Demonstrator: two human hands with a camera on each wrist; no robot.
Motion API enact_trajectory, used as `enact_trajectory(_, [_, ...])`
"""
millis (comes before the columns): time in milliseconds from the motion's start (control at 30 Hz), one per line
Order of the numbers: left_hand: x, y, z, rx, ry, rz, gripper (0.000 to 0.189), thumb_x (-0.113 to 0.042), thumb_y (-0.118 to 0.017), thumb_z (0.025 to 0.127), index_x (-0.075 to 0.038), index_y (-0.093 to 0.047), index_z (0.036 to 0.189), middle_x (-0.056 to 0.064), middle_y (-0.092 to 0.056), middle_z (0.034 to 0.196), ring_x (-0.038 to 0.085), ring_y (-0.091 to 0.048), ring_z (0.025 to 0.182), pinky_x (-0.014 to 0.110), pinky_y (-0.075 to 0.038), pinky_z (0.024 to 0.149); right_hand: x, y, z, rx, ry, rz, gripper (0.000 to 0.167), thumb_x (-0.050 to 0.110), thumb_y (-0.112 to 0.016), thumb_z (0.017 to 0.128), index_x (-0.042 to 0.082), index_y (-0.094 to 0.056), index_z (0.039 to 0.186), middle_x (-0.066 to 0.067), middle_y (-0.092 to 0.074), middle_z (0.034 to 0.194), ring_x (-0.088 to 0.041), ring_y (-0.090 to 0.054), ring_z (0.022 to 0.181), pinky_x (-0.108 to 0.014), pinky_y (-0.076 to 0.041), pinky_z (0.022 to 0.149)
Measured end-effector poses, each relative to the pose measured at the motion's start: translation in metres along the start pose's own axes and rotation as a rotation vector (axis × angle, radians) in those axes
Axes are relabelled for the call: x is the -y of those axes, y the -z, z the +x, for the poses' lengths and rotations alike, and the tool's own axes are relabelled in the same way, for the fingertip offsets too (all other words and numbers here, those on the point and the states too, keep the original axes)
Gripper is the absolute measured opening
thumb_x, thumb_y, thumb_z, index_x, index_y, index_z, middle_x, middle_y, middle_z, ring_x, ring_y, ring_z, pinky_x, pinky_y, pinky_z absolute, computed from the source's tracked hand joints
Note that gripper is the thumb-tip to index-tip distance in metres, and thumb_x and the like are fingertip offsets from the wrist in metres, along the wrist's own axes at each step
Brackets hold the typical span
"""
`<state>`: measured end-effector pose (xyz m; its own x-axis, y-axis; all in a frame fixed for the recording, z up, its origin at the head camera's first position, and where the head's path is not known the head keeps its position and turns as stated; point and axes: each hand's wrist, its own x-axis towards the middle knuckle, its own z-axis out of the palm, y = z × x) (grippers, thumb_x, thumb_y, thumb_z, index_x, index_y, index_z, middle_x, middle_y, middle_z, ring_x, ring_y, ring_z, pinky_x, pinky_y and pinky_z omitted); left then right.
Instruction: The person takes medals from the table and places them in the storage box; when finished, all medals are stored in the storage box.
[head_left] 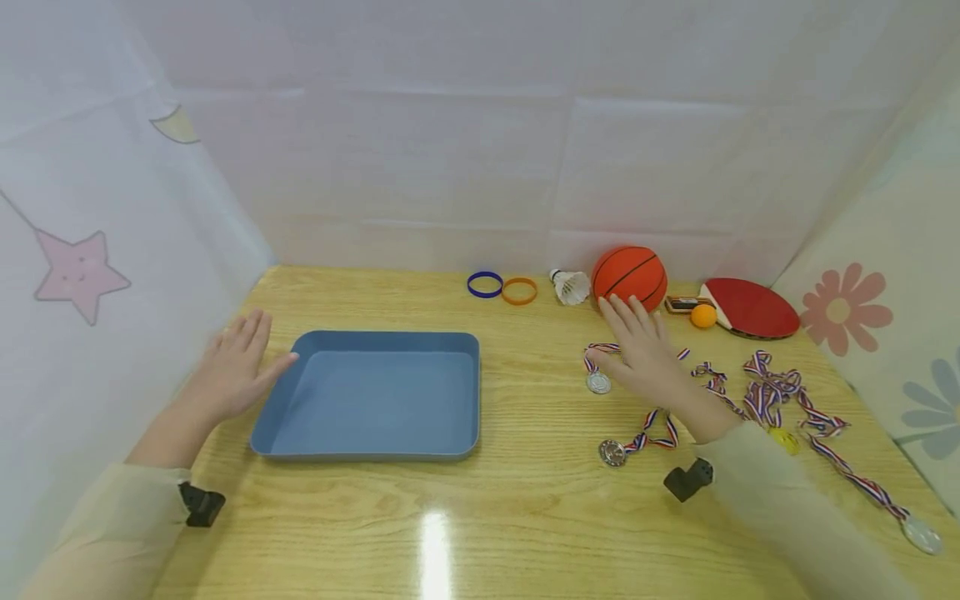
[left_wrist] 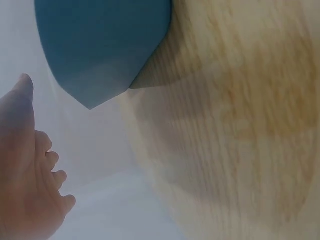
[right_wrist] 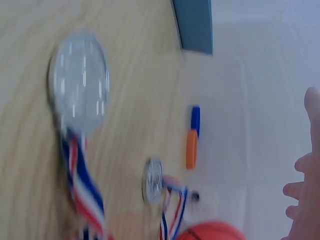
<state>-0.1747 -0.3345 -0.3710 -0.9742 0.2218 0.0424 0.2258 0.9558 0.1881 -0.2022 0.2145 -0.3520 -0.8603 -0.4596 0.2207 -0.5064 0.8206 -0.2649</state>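
My left hand (head_left: 234,372) hovers with straight fingers beside the left wall of a blue-grey tray (head_left: 375,400); nothing is in it. In the left wrist view its thumb and fingers stand apart from the tray (left_wrist: 102,50). My right hand (head_left: 643,354), fingers extended, is raised over the right half of the table and holds nothing. Under and around it lie a silver medal (head_left: 598,382) and a darker-looking medal (head_left: 612,452), both on striped ribbons. The right forearm partly hides the ribbons. A small basketball (head_left: 630,277) sits just beyond the right fingertips.
Along the back are a blue wristband (head_left: 485,285), an orange wristband (head_left: 519,292), a shuttlecock (head_left: 570,287), an orange ball (head_left: 703,316), a small dark-and-orange box (head_left: 684,305) and a red paddle (head_left: 752,308). At right lie tangled ribbons with a gold medal (head_left: 783,440) and a silver medal (head_left: 921,534).
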Motion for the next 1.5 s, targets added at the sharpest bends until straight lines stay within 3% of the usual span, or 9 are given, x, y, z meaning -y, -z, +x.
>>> enact_trajectory(200, [-0.001,-0.005,-0.001,0.011,-0.031,-0.043,0.079,-0.047,-0.031,0.098,0.006,0.005,0.143,0.027,0.009,0.148,0.042,0.012,0.133,0.061,0.005,0.102,0.038,-0.027,0.011,0.065,0.113,0.020,0.080,0.056,-0.042,0.091,0.008,-0.014,0.148,-0.016,-0.015,0.150,-0.034,-0.001,0.137,-0.060,0.001,0.105])
enact_trajectory(433, [-0.001,-0.014,-0.002,0.061,-0.042,-0.023,0.080,-0.048,-0.033,0.097,0.007,0.003,0.143,0.027,0.008,0.148,0.043,0.008,0.133,0.062,0.004,0.102,0.073,-0.060,0.023,0.149,0.201,0.007,0.079,0.056,-0.046,0.090,0.008,-0.020,0.147,-0.012,-0.016,0.151,-0.028,-0.001,0.138,-0.054,-0.003,0.107])
enact_trajectory(700, [-0.004,-0.018,-0.002,0.093,-0.037,-0.013,0.082,-0.050,-0.034,0.096,0.010,-0.001,0.143,0.031,0.001,0.147,0.046,0.003,0.132,0.062,0.003,0.102,0.097,-0.080,0.032,0.228,0.278,0.031,0.081,0.061,-0.038,0.090,0.007,-0.019,0.148,-0.012,-0.015,0.151,-0.032,-0.003,0.138,-0.057,-0.008,0.106])
enact_trajectory(933, [-0.008,-0.017,-0.005,0.123,-0.028,-0.028,0.081,-0.050,-0.036,0.096,0.012,-0.011,0.142,0.034,-0.008,0.145,0.050,-0.003,0.131,0.063,0.000,0.102,0.098,-0.082,0.035,0.261,0.287,0.027,0.076,0.058,-0.036,0.092,0.009,-0.022,0.147,-0.009,-0.016,0.152,-0.028,0.000,0.138,-0.055,-0.009,0.107])
enact_trajectory(1133, [-0.012,-0.018,-0.005,0.142,-0.033,-0.037,0.081,-0.050,-0.036,0.096,0.009,-0.008,0.144,0.030,-0.007,0.147,0.047,-0.002,0.132,0.062,-0.002,0.102,0.090,-0.083,0.033,0.276,0.279,0.042,0.075,0.058,-0.037,0.092,0.010,-0.022,0.147,-0.008,-0.019,0.151,-0.031,-0.007,0.138,-0.054,-0.011,0.107])
enact_trajectory(1500, [-0.033,-0.028,0.009,0.152,-0.128,-0.047,0.081,-0.051,-0.035,0.096,0.007,-0.008,0.144,0.028,-0.008,0.148,0.043,-0.003,0.134,0.062,-0.008,0.103,0.059,-0.069,0.018,0.307,0.217,0.148,0.078,0.058,-0.042,0.090,0.010,-0.022,0.147,-0.007,-0.018,0.151,-0.034,-0.008,0.137,-0.052,-0.010,0.108])
